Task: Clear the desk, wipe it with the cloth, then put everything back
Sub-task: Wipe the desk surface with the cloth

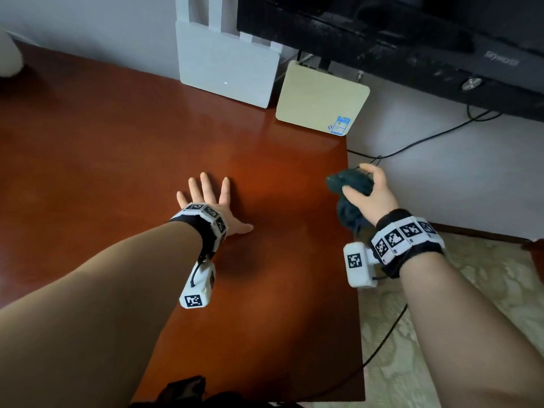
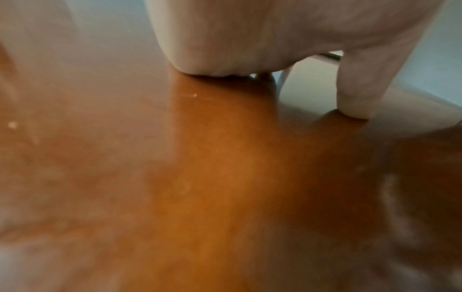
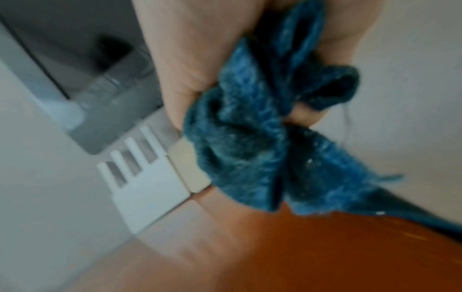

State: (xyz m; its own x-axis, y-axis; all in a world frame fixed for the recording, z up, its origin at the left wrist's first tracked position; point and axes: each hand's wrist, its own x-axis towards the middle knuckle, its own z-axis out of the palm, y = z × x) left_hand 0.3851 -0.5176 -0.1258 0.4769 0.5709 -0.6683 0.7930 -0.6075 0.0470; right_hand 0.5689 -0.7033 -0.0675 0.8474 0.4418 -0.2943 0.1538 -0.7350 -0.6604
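- The left hand (image 1: 210,201) lies flat at the frame's centre, fingers straight and spread, palm pressing the desk (image 1: 117,160).
- The right hand (image 1: 369,192), centre right over the desk's edge, curls tightly round a bunched blue cloth (image 1: 350,184).
- Farther back, a white router (image 1: 226,66) and a cream box (image 1: 321,97) sit at upper centre.

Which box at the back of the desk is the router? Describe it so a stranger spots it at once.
Start at the black monitor hanging over the desk's far edge. Two flat boxes lie below it, side by side against the wall. The router is the left one: white, with upright antennas and a tiny lit dot, whereas its neighbour, the cream box, has no antennas and carries a blue sticker.
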